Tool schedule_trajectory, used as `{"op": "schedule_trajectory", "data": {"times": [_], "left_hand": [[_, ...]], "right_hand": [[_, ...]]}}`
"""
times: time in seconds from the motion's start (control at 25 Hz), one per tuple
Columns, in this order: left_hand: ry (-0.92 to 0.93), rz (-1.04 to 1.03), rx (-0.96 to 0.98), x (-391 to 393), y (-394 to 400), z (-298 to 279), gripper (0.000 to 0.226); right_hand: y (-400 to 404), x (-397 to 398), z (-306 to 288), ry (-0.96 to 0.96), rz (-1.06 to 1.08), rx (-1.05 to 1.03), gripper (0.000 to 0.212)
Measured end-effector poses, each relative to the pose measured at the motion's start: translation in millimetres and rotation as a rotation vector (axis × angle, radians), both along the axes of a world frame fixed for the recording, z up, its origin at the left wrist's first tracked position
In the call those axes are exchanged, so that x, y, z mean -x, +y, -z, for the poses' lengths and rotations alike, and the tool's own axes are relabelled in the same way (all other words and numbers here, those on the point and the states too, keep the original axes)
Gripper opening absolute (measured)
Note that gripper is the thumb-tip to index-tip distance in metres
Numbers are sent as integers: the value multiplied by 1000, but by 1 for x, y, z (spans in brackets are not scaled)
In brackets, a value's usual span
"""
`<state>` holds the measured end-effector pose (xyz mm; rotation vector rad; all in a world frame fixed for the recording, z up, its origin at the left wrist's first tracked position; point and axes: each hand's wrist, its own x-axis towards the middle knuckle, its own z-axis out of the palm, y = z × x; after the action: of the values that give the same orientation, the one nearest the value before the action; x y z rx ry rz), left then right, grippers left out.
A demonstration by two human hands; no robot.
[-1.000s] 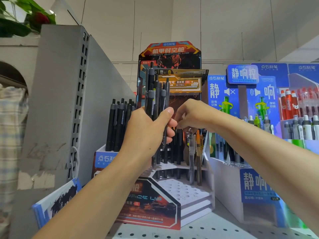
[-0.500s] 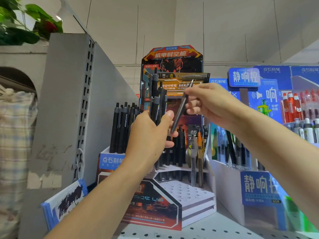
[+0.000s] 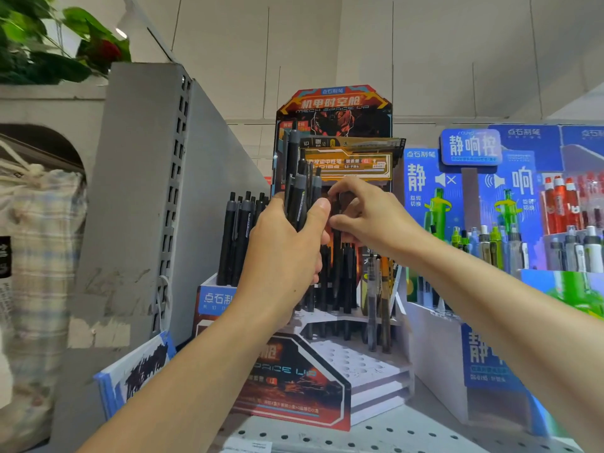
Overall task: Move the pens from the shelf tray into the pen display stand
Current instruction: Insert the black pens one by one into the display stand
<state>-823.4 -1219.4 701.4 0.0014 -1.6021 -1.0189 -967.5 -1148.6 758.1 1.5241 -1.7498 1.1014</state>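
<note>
The left hand (image 3: 287, 253) is wrapped around a bundle of black retractable pens (image 3: 299, 194), held upright in front of the tiered cardboard pen display stand with the orange-and-black printed front (image 3: 294, 387), which sits on the grey perforated metal shelf (image 3: 408, 433) near its left end, beside the grey slotted upright panel (image 3: 143, 197). The right hand (image 3: 369, 214) sits just beside the bundle, its thumb and forefinger pinching what looks like a single black pen (image 3: 336, 250) that hangs down toward the stand's upper tier.

The step in hand seems to be seating that one pen in a hole. To do it well, keep the pen vertical, line its tip over a free hole between the black pens already standing in the stand (image 3: 340, 276), and lower it straight so it does not knock its neighbours. The lower white steps (image 3: 356, 361) show plenty of unfilled holes, which would be easier targets than the crowded back row. The left hand should keep the bundle steady and clear of the right hand's path.

The pen's tip is hidden among the standing pens, so whether it has entered a hole cannot be told. The shelf tray itself cannot be picked out.
</note>
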Motion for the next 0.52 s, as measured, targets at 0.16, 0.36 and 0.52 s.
{"op": "schedule_trajectory", "data": {"times": [0.16,0.36,0.52], "left_hand": [[-23,35,-45,-1,-3,1,51],[-33,51,-50,-4,-3,1,46],[-43,20,-36,-3,-2,0,62]], "right_hand": [[-6,1,5,94,98,-38,34],[-7,2,10,99,148,-119,37],[-6,1,6,71,138,-146,39]]}}
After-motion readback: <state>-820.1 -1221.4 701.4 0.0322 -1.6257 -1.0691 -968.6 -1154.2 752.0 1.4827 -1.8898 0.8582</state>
